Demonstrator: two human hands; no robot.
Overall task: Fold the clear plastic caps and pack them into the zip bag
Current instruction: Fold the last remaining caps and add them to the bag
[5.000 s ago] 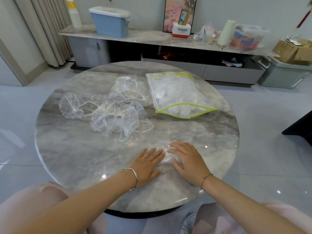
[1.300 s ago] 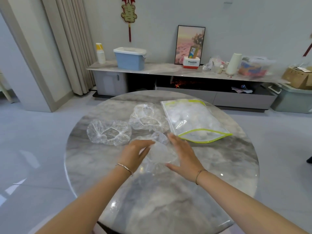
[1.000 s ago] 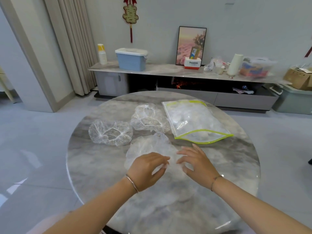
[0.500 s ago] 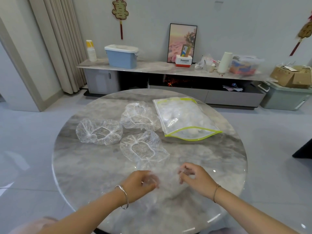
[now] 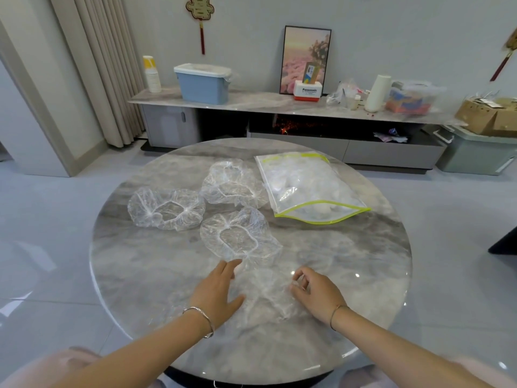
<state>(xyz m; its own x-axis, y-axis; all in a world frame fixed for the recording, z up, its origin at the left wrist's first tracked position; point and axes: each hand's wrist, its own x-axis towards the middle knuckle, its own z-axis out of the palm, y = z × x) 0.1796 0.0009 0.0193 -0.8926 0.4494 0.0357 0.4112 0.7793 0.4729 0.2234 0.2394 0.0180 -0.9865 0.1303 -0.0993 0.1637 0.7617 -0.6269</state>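
Note:
A clear plastic cap [image 5: 265,292] lies spread flat on the round marble table [image 5: 363,261] between my hands. My left hand [image 5: 216,291] rests flat on its left part with fingers straight. My right hand [image 5: 316,292] pinches its right edge with curled fingers. Three more crumpled caps lie beyond: one just past my hands [image 5: 237,236], one at the left [image 5: 165,208], one further back [image 5: 232,183]. The zip bag [image 5: 307,186] with a yellow-green rim lies at the right, mouth open toward me, holding folded caps.
Behind the table runs a low grey sideboard [image 5: 279,107] with a blue bin [image 5: 202,82], a framed picture [image 5: 306,58] and other items. Curtains [image 5: 95,65] hang at the left. Grey floor surrounds the table.
One cap was pulled from the pile toward me and spread on the table. My left hand has opened flat on it; my right hand still pinches its edge.

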